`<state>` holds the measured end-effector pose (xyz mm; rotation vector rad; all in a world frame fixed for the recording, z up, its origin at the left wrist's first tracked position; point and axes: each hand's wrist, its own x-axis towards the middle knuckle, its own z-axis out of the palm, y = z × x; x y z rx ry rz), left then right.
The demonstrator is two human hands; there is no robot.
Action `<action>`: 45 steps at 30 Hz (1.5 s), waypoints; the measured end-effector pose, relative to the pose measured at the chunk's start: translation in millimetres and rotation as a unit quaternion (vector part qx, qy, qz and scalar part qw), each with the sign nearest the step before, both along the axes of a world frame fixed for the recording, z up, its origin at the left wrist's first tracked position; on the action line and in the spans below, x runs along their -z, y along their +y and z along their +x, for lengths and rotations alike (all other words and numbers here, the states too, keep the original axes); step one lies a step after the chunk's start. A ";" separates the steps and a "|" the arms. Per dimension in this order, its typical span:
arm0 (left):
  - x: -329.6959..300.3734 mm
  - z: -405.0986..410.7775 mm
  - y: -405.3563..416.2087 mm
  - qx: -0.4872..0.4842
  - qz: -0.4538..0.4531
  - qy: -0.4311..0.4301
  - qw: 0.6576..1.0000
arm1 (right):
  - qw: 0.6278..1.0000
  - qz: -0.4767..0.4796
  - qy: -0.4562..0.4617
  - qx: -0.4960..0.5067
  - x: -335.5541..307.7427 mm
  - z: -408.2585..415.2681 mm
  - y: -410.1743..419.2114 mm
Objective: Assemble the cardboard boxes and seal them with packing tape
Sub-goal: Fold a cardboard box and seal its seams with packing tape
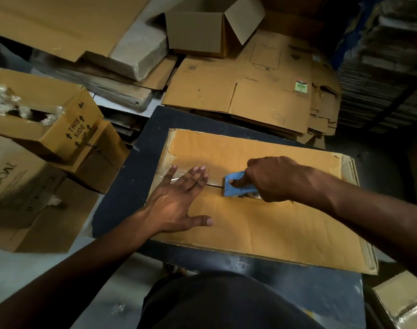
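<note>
I noted a dark, scuffed table (pixel 122 186) carrying the flat brown cardboard box (pixel 262 222), its matte flaps meeting at a centre seam. Glossy clear tape (pixel 174 178) lay over the seam's left end. The left hand (pixel 176 200) pressed flat there, fingers straight and spread. The right hand (pixel 271 179) gripped a blue plastic tape dispenser (pixel 236 186) on the seam, forefinger pressing its top.

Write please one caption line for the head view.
Left hand pressing the cardboard box flat while right hand runs the blue tape dispenser along its seam.
</note>
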<state>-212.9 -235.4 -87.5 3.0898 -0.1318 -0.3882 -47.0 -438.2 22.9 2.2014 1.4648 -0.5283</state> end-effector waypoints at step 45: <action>8.1 22.7 -126.1 -0.086 -0.028 -0.001 0.996 | 0.999 0.036 0.007 0.020 12.3 22.3 -75.5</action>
